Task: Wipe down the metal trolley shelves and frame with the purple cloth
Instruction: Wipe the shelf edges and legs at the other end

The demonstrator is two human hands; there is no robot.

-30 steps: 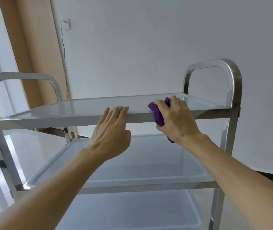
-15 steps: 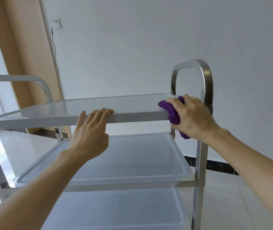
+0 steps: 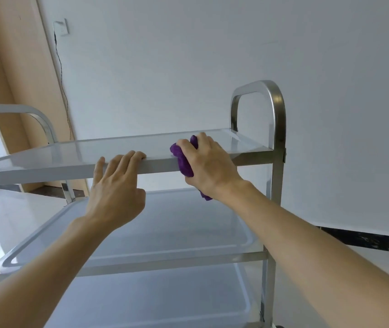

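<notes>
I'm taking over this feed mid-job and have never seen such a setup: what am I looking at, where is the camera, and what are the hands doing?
There is no machine here: a person works with two bare hands, and the one camera sits on their head, looking forward and down along the arms. In front stands a metal trolley with stacked shelves and a looped handle at each end. The right hand grips a bunched purple cloth against the front edge of the top shelf, near the right handle. The left hand holds nothing; its fingers hook over the same front edge, further left. Two lower shelves show beneath. Nothing else lies on any visible shelf. Behind is a white wall.
</notes>
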